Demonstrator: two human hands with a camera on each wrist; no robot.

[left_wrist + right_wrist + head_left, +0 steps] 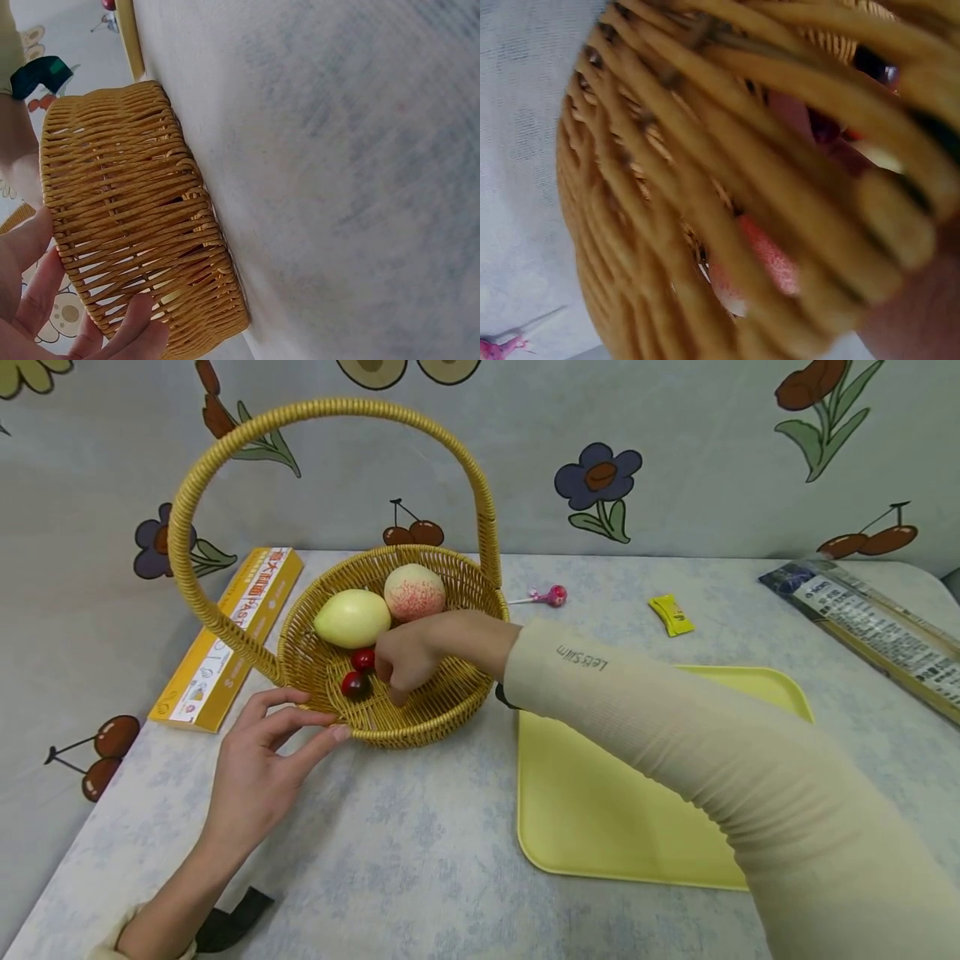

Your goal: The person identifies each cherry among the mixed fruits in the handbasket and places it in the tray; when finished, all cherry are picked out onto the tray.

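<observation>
Left hand (258, 760): extended forward from the lower left, palm down, fingers straight and slightly spread, thumb apart. Right hand (408, 660): forearm in a cream sleeve crosses from the right, wrist bent, fingers curled downward, fingertips hidden; grip undetermined.

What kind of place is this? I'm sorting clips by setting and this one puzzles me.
Probably a staged tabletop set rather than a real kitchen: a table under a pale patterned cloth, a cartoon flower-and-cherry backdrop behind it, and props laid out, namely a wicker basket of fruit, a yellow tray and a lollipop.
</observation>
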